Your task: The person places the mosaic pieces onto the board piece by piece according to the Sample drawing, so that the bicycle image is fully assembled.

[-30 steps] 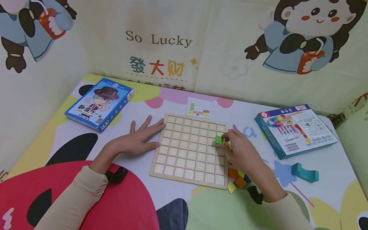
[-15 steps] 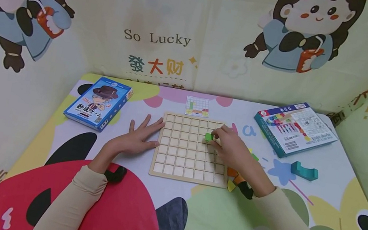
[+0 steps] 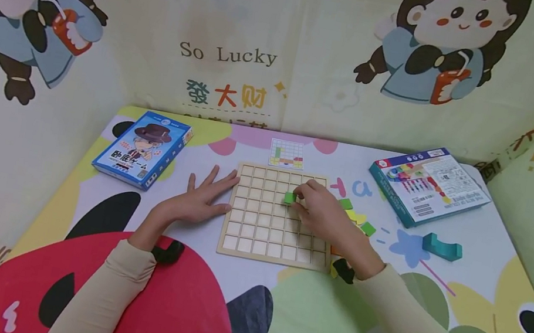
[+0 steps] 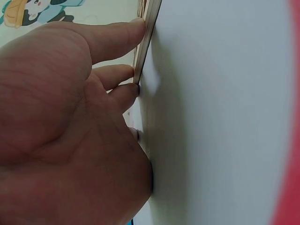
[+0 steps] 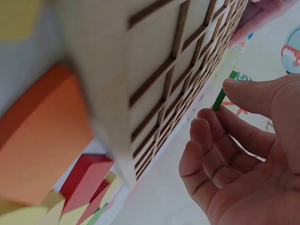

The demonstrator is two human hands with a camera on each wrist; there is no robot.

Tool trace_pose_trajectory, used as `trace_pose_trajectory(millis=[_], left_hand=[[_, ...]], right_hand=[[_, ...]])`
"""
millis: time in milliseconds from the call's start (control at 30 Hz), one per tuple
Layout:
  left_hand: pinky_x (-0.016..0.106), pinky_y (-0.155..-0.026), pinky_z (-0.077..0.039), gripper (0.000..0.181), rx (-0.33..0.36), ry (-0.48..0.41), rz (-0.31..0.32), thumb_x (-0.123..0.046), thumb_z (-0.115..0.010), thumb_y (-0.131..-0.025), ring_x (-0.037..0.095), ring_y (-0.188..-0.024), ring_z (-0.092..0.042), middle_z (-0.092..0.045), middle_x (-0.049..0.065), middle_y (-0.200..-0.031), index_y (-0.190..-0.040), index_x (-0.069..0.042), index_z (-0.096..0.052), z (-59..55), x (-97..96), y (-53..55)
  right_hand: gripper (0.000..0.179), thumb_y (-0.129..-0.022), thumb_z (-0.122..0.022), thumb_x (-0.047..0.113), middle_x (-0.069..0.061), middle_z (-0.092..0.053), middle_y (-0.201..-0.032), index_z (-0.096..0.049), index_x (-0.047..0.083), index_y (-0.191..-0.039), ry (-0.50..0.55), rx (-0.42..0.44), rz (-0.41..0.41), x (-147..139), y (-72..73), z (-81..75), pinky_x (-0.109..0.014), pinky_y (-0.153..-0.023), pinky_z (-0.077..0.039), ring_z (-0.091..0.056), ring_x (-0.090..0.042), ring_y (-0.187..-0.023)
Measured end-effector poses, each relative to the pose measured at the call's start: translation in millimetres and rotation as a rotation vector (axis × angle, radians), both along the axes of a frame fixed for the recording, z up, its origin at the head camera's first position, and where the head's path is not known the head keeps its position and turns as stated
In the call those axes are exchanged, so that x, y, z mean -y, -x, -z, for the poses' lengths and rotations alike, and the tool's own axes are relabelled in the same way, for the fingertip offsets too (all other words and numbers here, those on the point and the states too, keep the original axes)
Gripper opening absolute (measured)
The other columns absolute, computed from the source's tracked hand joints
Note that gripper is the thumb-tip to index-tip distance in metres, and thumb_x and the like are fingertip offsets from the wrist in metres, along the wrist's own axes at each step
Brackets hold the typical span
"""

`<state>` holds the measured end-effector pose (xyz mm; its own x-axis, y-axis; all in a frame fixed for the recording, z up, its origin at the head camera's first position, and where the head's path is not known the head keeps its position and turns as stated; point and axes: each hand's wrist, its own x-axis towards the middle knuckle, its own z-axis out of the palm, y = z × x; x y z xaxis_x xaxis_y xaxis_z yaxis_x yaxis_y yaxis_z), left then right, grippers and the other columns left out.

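My right hand [image 3: 318,210] pinches a small green square tile [image 3: 289,198] between thumb and forefinger, over the right-centre of a wooden grid board [image 3: 251,255]. In the right wrist view the green tile [image 5: 225,90] appears edge-on, apart from the board's ridges. My left hand [image 3: 196,200] is spread flat on the table at the board's left side. Its thumb and fingertips touch the board's edge, as the left wrist view shows with the thumb [image 4: 119,40] against the frame. The board's compartments hold no pieces in view.
Loose green, yellow, orange and red pieces, such as an orange block [image 5: 44,131], lie right of the board, partly under my forearm. A pattern card [image 3: 287,154] sits behind it. A blue box [image 3: 143,149], a teal box [image 3: 429,189] and a teal curved piece [image 3: 442,248] stand around.
My right hand has moved left across the board with the green tile, from near its right edge toward the middle. The left hand stays in place.
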<state>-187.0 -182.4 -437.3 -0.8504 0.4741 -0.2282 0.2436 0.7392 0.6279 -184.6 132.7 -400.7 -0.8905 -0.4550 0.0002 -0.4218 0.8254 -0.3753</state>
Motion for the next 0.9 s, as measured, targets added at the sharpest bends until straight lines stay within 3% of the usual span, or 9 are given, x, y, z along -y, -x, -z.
trace_pose_trajectory(millis=[900], left_hand=[[0.074,-0.120,0.027,0.077,0.020,-0.027,-0.006,-0.032,-0.060,-0.106,0.039,-0.166,0.019,-0.009,0.006,-0.182,-0.171,-0.021,-0.021,-2.9,-0.7,-1.9]], right_hand=[[0.026,-0.101,-0.073,0.021,-0.009,-0.071,-0.114,-0.075,0.005,-0.121,-0.014,0.004,-0.050,53,11.8,2.2,-0.035,-0.095,-0.061,-0.066,-0.022,-0.100]])
